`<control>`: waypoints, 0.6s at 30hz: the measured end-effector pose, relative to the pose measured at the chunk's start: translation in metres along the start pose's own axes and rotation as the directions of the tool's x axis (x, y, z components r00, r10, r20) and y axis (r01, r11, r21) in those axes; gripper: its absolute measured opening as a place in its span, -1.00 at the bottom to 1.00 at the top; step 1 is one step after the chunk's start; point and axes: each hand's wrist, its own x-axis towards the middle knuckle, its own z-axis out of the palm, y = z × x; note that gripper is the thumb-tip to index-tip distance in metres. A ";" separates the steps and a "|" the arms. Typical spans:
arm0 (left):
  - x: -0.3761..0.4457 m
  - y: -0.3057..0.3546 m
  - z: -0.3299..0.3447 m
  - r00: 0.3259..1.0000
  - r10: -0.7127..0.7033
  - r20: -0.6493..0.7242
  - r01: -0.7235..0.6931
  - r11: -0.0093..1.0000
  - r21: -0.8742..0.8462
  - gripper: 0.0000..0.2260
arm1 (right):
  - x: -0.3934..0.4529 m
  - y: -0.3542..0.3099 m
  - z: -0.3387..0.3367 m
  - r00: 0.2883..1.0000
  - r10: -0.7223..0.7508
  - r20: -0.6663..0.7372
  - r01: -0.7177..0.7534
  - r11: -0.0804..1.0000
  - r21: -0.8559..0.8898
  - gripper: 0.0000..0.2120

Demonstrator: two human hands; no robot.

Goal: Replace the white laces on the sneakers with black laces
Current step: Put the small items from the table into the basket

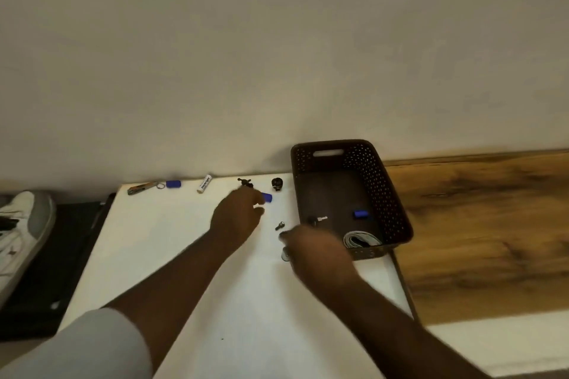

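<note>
1. We are looking down at a white board [191, 255] with both arms stretched over it.
2. Our left hand [237, 218] is reaching toward a small blue cap [267, 197] near the far edge; the fingers are blurred, and we cannot tell whether they are gripping it or only touching it.
3. Our right hand [311, 251] is hovering beside the near corner of a brown basket [388, 194]; something small and dark is showing at its fingertips, but the blur is hiding whether the hand is closed on it.
4. A small screw [279, 225] is lying between the two hands.
5. Along the far edge a nail clipper [142, 188], a blue piece [173, 184], a white tube [204, 183], a dark little figure [245, 183] and a black knob [277, 183] are sitting in a row.
6. Inside the basket a blue block [361, 214], a small black-and-white part [317, 220] and a rolled grey strap [361, 239] are resting.
7. A white sneaker [21, 234] is lying well apart at the left, on a dark surface [61, 255], with dark laces just showing at the picture's edge.
8. A wooden tabletop [480, 224] is stretching to the right.
</note>
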 end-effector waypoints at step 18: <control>-0.005 -0.006 0.030 0.959 0.078 0.274 -0.115 0.986 0.123 -0.82 | -0.017 -0.010 0.062 0.959 0.123 0.255 -0.078 0.981 -0.179 -0.73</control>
